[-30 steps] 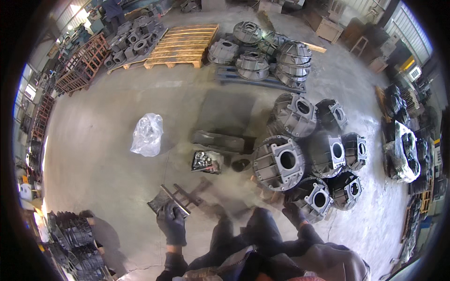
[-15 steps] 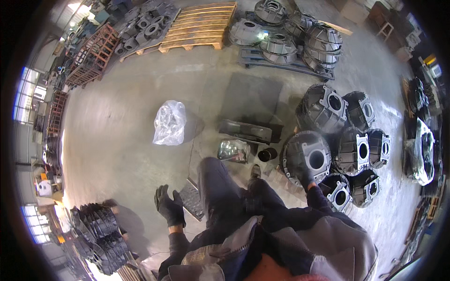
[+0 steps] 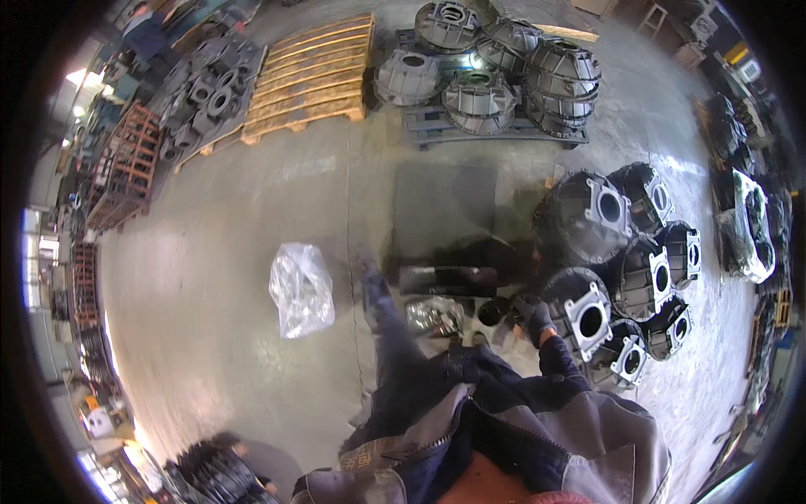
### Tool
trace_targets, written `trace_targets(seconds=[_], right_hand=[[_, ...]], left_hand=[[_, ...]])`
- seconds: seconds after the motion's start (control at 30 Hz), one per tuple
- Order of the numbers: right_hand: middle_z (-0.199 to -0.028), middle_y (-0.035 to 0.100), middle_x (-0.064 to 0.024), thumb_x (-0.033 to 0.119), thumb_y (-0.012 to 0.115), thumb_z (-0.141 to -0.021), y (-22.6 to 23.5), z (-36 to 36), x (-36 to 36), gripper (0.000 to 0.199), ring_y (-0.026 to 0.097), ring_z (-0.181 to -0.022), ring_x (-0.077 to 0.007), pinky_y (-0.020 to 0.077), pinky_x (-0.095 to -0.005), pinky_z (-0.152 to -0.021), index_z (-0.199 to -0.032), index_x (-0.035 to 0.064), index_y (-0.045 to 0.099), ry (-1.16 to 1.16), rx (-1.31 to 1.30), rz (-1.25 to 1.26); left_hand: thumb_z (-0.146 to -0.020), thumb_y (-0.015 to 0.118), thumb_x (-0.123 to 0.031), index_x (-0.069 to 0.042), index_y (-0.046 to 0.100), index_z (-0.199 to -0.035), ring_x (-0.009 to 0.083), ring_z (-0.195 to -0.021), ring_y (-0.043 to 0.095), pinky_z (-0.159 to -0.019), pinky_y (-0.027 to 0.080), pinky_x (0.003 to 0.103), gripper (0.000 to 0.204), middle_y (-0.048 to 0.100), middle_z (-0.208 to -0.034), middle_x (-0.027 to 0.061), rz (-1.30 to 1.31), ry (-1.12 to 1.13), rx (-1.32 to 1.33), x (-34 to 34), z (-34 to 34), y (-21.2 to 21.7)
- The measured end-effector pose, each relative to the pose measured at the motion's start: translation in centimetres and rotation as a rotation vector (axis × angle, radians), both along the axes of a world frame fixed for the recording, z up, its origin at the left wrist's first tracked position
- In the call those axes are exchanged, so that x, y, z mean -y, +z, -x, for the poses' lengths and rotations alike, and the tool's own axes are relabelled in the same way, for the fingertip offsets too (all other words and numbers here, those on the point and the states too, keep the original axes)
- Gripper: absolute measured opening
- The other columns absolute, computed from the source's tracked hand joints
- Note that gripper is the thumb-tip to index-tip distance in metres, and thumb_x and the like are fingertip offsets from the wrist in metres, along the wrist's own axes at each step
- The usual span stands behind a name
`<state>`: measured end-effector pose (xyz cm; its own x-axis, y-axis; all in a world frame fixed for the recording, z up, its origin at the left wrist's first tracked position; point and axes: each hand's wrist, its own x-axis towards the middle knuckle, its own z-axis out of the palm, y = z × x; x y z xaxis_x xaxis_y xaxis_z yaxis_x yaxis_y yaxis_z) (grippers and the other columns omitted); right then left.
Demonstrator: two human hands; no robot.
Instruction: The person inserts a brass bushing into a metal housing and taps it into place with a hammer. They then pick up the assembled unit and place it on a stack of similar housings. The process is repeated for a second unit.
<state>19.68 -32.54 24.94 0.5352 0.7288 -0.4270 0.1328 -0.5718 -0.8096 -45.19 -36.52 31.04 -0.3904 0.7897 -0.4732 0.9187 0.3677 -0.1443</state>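
The dark metal housing (image 3: 573,312) sits on the left edge of the cluster. For steady handling I'd go for its solid rim and mind pinch points between neighbours. Right hand (image 3: 532,319) is right beside it, arm stretched forward, can't tell if it's gripping. Left hand's out of sight.

The housings (image 3: 574,307) are grey, the pallet (image 3: 312,74) yellow-tan.

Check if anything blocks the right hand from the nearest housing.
Nothing visible: the right hand is at the left edge of the housing, no other part between them. Can't tell whether it touches.
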Motion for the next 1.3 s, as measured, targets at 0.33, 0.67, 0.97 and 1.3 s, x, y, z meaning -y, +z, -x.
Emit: trace_targets(seconds=[0.33, 0.67, 0.97, 1.3], right_hand=[[-0.108, 0.074, -0.0147, 0.030, 0.064, -0.099, 4.8, 4.0, -25.0, 0.030, 0.070, -0.098, -0.0239, 0.0533, -0.0330, -0.084, -0.116, 0.0076, 0.071, 0.088, 0.228, 0.306], [-0.108, 0.074, -0.0085, 0.023, 0.071, -0.097, 5.5, 1.0, -34.2, 0.033, 0.070, -0.091, -0.0196, 0.0555, -0.0343, -0.079, -0.121, 0.0005, 0.068, -0.620, -0.306, -0.016], [-0.099, 0.073, -0.0086, 0.020, 0.068, -0.098, -3.1, -11.4, -55.1, 0.032, 0.072, -0.083, -0.0202, 0.0598, -0.0318, -0.077, -0.123, 0.0010, 0.066, -0.697, -0.589, -0.106], [-0.100, 0.074, -0.0066, 0.019, 0.070, -0.097, -13.3, -32.8, -78.4, 0.022, 0.067, -0.081, -0.0150, 0.0535, -0.0314, -0.071, -0.111, 0.0023, 0.071, -0.593, -0.341, -0.294]], left_hand=[[-0.080, 0.073, -0.025, -0.004, 0.068, -0.116, 0.0365, -0.112, 0.064, -0.096, 0.053, 0.049, 0.042, 0.069, -0.117, 0.0160, -0.074, -0.207, 0.004, -36.3, 5.6, 1.6], [-0.082, 0.073, -0.022, -0.001, 0.066, -0.120, 0.0389, -0.116, 0.065, -0.098, 0.053, 0.047, 0.045, 0.069, -0.122, 0.0200, -0.328, -0.534, 0.198, -64.7, -7.3, 6.4], [-0.077, 0.076, -0.021, -0.002, 0.067, -0.118, 0.0388, -0.110, 0.067, -0.095, 0.054, 0.047, 0.046, 0.071, -0.117, 0.0189, -0.206, -0.724, 0.085, -79.9, -21.4, 5.9], [-0.076, 0.076, -0.022, -0.004, 0.069, -0.115, 0.0349, -0.106, 0.069, -0.093, 0.055, 0.045, 0.043, 0.072, -0.113, 0.0164, 0.064, -0.815, 0.005, -86.5, -30.4, 5.6]])
